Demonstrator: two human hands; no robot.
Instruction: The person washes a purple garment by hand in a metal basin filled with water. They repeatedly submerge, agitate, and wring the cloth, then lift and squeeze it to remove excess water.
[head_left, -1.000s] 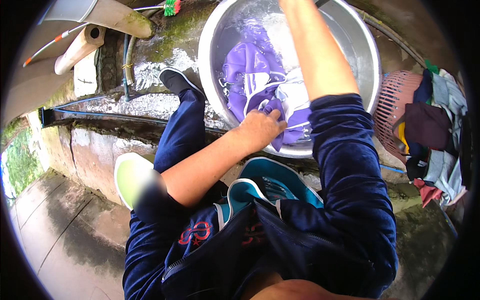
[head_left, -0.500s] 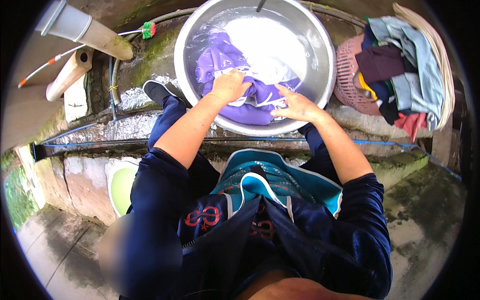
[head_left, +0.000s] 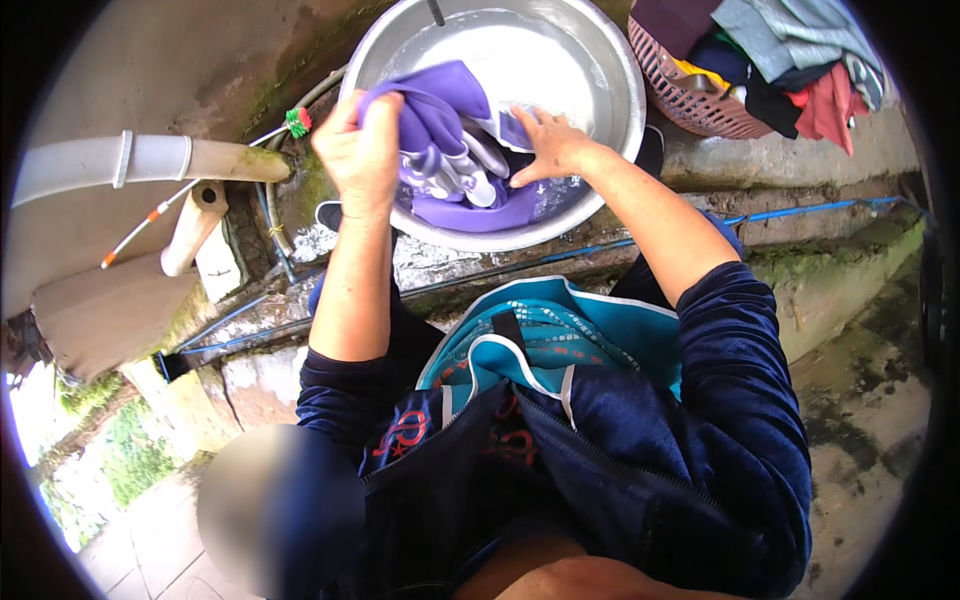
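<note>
My left hand (head_left: 362, 155) is closed on a wet purple garment with white parts (head_left: 432, 108), lifting one side of it above the near left rim of a large metal basin (head_left: 632, 95). Its lower folds still lie in the basin, bunched and wet. Over the basin's right half, my right hand (head_left: 556, 147) has its thumb and fingers spread apart, the fingertips against the garment's pale edge. Bright glare lies on the water (head_left: 520, 50) behind the cloth.
A pink plastic basket (head_left: 665, 60) heaped with clothes stands right of the basin. To the left are a pale pipe (head_left: 235, 160) and a green-and-red brush (head_left: 298, 122) on a long handle. A blue hose (head_left: 810, 208) runs along the concrete ledge. A teal apron (head_left: 600, 310) covers my lap.
My left hand has moved left and up, raising part of the purple garment from the basin. My right hand has shifted up and left against the cloth. The whole view has turned and shifted.
</note>
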